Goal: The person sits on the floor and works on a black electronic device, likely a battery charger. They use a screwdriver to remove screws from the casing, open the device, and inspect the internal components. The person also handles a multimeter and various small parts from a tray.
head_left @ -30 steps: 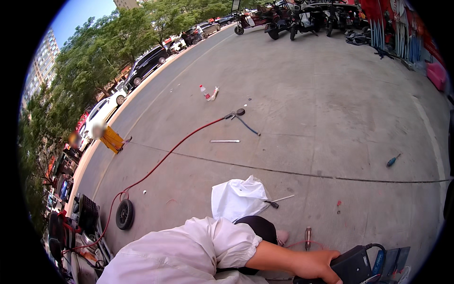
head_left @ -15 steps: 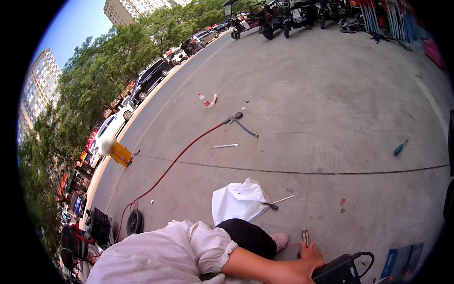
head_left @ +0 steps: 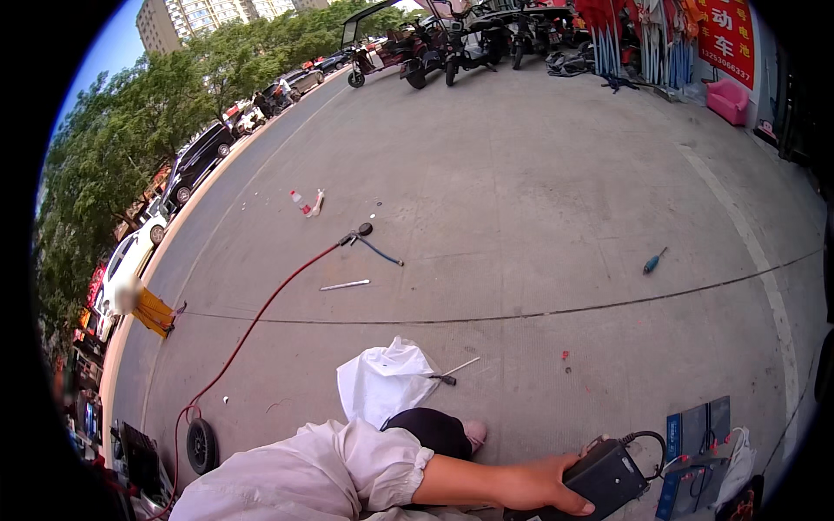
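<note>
My left hand (head_left: 552, 484) comes in from the lower left on a bare forearm below a pale pink gathered sleeve. Its thumb lies over the near side of a black box-shaped charger (head_left: 608, 479) and its fingers curl at the far side. A thick black cord loops from the charger's right end. Behind its upper edge a small brownish piece pokes out, too covered to name. No part of my right hand can be made out. My dark-clothed knee (head_left: 430, 434) and pink shoe (head_left: 474, 432) are beside the forearm.
A white plastic bag (head_left: 382, 379) lies ahead of my knee. Blue flat packs (head_left: 691, 488) with wires sit right of the charger. Across the concrete are a teal-handled screwdriver (head_left: 652, 263), red air hose (head_left: 261, 321), metal rod (head_left: 345, 285), bottle (head_left: 300, 202) and small wheel (head_left: 201, 445).
My view has turned right, so the ground things shift left. The charger now shows more fully in my left hand. The fingers around a metal-tipped tool beside it have gone from sight.
</note>
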